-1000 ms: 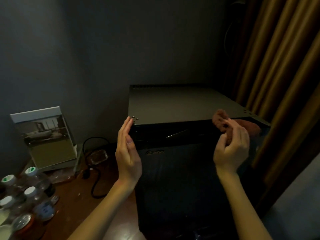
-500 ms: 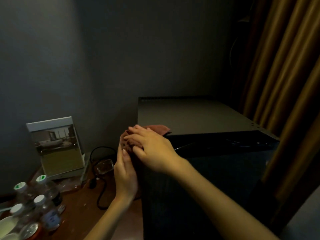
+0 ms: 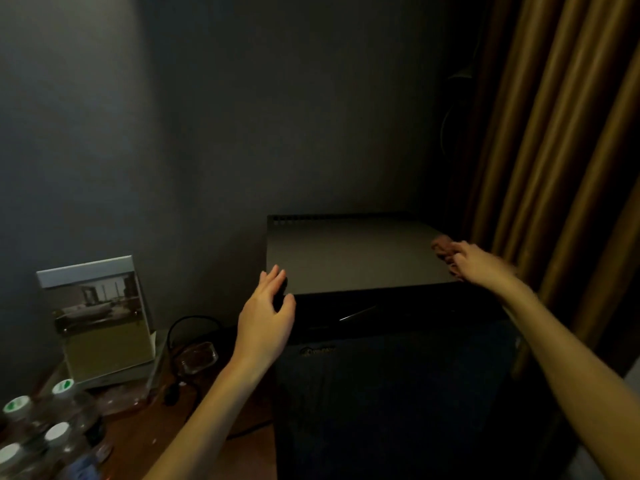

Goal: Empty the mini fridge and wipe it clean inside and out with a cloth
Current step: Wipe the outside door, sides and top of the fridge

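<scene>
Head view: the right hand (image 3: 474,263) presses the cloth (image 3: 441,245) on the right edge of the mini fridge (image 3: 353,258) top, fingers (image 3: 454,259) together and fairly flat. Half a second ago it lay beside the left hand (image 3: 266,313), whose loosely spread fingers brace the front-left corner. One pass across the top seems done, and the door is closed.
</scene>
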Tool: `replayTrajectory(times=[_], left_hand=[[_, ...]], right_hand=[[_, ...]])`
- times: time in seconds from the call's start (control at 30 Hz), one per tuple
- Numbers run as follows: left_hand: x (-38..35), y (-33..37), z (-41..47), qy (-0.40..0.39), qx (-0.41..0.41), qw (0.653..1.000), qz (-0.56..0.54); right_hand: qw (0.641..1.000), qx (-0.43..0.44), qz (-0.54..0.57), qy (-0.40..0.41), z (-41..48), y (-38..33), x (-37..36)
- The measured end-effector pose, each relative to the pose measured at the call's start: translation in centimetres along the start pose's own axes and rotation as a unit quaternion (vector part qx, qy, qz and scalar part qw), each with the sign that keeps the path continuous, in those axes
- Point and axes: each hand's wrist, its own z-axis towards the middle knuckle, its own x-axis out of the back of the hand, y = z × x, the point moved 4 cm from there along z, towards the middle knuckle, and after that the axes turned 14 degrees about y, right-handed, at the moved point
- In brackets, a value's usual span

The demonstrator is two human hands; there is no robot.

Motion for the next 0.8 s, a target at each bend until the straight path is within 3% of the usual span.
replayTrajectory(times=[0.1,0.17,0.27,0.37,0.43,0.57,0.7,0.8], left_hand=[[-0.6,0.5,1.0,-0.042,0.017,0.997,0.061],[-0.9,0.8,1.4,-0.054,0.027,0.995,0.08],[-1.0,0.9,1.6,-0.065,0.041,0.994,0.083],[-1.1,0.9,2.2,-0.077,0.036,0.988,0.129],[-1.0,0.9,2.7,-0.08,0.043,0.986,0.143],[-0.8,0.6,3.1,-0.104,0.024,0.983,0.151],[-1.0,0.2,2.8,-0.078,0.035,0.989,0.122],[-0.9,0.1,2.7,-0.039,0.04,0.994,0.089]], right_hand=[[0.999,-0.025,-0.018,-0.01,1.7,0.4,-1.2],[1.0,0.006,0.002,-0.029,1.6,-2.8,-2.2],[0.988,0.141,0.034,-0.054,-1.7,-11.6,-2.8],[0.946,0.304,0.066,-0.095,-7.1,-19.5,-3.3],[0.92,0.353,0.111,-0.129,-9.7,-21.5,-3.4],[0.924,0.332,0.143,-0.126,-8.4,-18.6,-3.1],[0.98,0.175,0.02,-0.095,-1.0,-12.3,-3.5],[0.986,0.104,-0.038,-0.121,1.9,-11.2,-4.6]])
